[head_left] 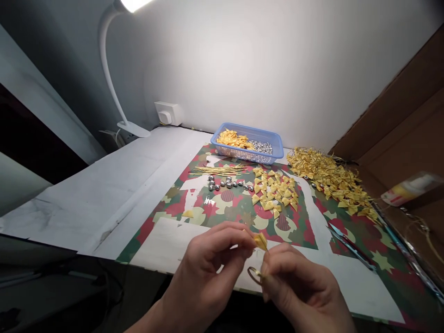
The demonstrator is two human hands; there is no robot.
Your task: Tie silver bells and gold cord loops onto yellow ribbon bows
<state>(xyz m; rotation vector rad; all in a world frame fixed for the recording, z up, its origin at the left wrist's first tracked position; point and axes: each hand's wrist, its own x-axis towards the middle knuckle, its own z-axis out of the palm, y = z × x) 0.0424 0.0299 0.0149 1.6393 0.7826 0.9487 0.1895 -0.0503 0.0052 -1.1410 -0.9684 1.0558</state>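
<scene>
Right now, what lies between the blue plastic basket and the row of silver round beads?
In the head view, a bundle of thin yellow strips lies there on the camouflage sheet.

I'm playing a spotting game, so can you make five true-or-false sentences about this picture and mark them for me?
1. The left hand holds a yellow bow. True.
2. The basket holds only bows. False: the blue basket also holds small silvery beads.
3. The lamp is switched off. False: the lamp is lit.
4. A heap of yellow bows lies to the right of the basket. True.
5. The bigger silver balls are in the basket. False: the bigger silver balls lie on the patterned cover.
</scene>
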